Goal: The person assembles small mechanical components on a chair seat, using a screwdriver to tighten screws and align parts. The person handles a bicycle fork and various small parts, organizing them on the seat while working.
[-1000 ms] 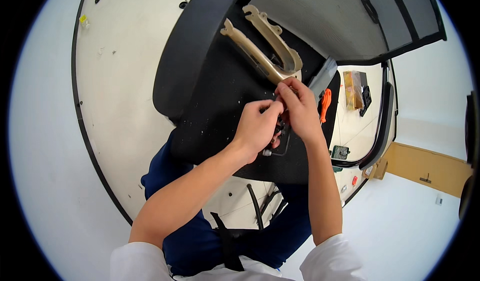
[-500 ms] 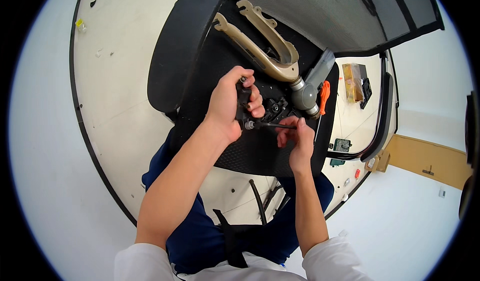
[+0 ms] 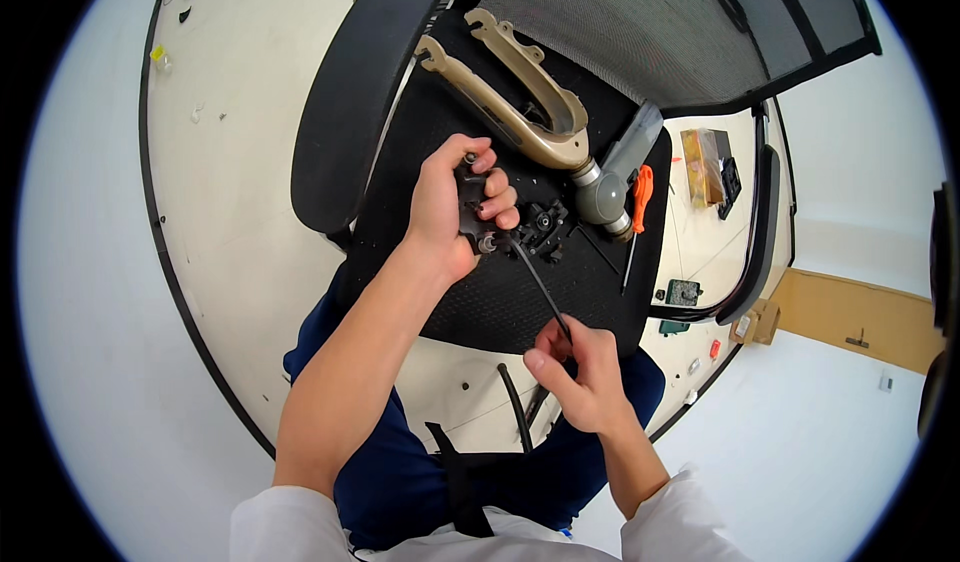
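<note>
My left hand [image 3: 450,197] is closed around a black metal part [image 3: 474,200] with silver bolt ends, held above the chair seat. My fingers hide most of that part's shape. Low and to the right of it, my right hand [image 3: 585,367] grips the end of a long black hex key [image 3: 540,287]. The key's far end meets the lower side of the black part, beside a silver bolt. Just right of my left fingers, a loose black mechanical assembly [image 3: 545,222] lies on the seat.
On the black office chair seat [image 3: 420,307] rest a tan bicycle fork [image 3: 500,102], a grey rounded fitting [image 3: 600,199], an orange-handled screwdriver [image 3: 642,197] and another thin black rod [image 3: 598,250]. A black armrest [image 3: 345,112] rises at left. Boxes [image 3: 703,167] stand on the floor at right.
My right hand has swung the hex key down toward me, from nearly level to a steep slant. My left hand and the black part have shifted slightly left. The screwdriver shows more fully.
</note>
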The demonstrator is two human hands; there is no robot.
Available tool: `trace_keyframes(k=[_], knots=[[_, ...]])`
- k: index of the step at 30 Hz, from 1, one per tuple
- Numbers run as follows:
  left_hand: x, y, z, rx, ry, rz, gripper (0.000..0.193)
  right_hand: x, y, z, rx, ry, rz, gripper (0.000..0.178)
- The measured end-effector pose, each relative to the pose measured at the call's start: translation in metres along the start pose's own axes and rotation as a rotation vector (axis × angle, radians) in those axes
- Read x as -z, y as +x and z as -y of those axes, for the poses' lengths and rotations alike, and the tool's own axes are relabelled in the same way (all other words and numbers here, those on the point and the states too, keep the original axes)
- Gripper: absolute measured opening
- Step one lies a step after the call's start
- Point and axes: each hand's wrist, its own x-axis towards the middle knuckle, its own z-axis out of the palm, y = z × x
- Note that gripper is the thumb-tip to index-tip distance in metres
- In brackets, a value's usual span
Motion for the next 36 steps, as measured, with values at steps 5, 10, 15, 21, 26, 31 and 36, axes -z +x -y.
trace_keyframes(k=[5, 10, 15, 21, 26, 31, 36], knots=[[0.002, 0.004, 0.002, 0.376, -0.085, 0.178, 0.029, 0.023, 0.008, 0.018, 0.379, -0.35, 0.129, 0.029], [0.005, 0.008, 0.034, 0.674, -0.065, 0.25, 0.03, 0.022, 0.024, 0.024, 1.023, -0.628, 0.028, 0.036], [-0.004, 0.0, 0.046, 0.829, -0.004, 0.338, 0.032, 0.013, 0.035, 0.016, 1.431, -0.625, 0.321, 0.047], [-0.003, -0.004, 0.042, 0.841, 0.082, 0.316, 0.033, 0.006, 0.05, 0.025, 1.426, -0.575, 0.628, 0.047], [-0.006, -0.007, 0.039, 0.819, 0.17, 0.313, 0.032, 0.003, 0.05, 0.032, 1.436, -0.748, 0.671, 0.042], [-0.006, -0.014, 0.038, 0.536, 0.509, 0.124, 0.028, -0.005, 0.048, 0.013, 1.411, -0.874, 0.622, 0.045], [-0.002, -0.018, 0.049, 0.51, 0.483, -0.01, 0.027, -0.011, 0.04, -0.014, 1.432, -0.793, 0.431, 0.047]])
